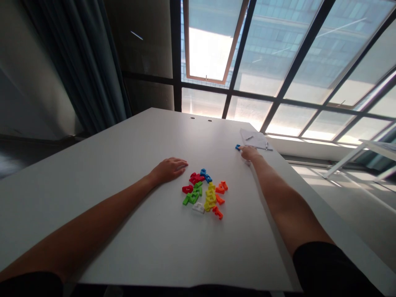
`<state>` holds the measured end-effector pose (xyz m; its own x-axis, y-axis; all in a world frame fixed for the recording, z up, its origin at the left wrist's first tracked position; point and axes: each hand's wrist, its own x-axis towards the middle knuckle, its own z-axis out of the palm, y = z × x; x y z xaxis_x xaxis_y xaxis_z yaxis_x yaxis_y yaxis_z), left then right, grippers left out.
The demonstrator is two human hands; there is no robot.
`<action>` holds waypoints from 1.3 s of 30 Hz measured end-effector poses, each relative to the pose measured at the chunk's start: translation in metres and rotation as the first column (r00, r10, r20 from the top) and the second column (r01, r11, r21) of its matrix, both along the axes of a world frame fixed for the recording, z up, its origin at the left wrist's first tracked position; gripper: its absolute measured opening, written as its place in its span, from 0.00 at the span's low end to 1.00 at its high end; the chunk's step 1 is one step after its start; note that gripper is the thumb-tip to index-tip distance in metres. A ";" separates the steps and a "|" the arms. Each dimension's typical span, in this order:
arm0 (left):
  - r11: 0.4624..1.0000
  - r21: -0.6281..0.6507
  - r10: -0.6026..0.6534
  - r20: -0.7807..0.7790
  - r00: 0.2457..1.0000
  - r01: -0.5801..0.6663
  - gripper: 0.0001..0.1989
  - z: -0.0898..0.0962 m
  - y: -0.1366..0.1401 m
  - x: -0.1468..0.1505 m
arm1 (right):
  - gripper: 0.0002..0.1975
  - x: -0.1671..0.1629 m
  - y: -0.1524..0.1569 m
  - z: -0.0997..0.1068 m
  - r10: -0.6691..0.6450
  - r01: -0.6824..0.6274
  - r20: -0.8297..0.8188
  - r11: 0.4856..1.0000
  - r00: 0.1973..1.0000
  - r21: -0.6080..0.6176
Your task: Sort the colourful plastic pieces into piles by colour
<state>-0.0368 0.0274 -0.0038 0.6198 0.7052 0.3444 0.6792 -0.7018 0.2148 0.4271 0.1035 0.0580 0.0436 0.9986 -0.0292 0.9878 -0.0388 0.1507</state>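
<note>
My left hand (170, 169) lies flat on the white table (130, 144), fingers stretched out, just left of a pile of small plastic pieces. My right arm reaches forward, and the fingertips of my right hand (249, 152) are closed on a small blue plastic piece (237, 147). In the pile are red pieces (196, 179), blue pieces (205, 175), green pieces (192, 197), yellow pieces (210, 198) and orange pieces (220, 199). A white piece (198, 207) lies at its near edge. Some look like letters or numbers, but their exact shapes are too small to tell.
White paper (252, 137) with a pen (249, 137) on it lies beyond my right hand. Two dark round holes sit near the table's far edge. Tall windows (256, 74) stand behind, a dark curtain (83, 62) at left, and another white table (379, 148) at right.
</note>
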 end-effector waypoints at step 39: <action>1.000 -0.007 0.013 -0.010 1.000 -0.013 0.25 -0.001 0.001 0.000 | 0.24 -0.068 -0.128 -0.009 0.655 -0.642 -0.033 0.749 0.755 0.165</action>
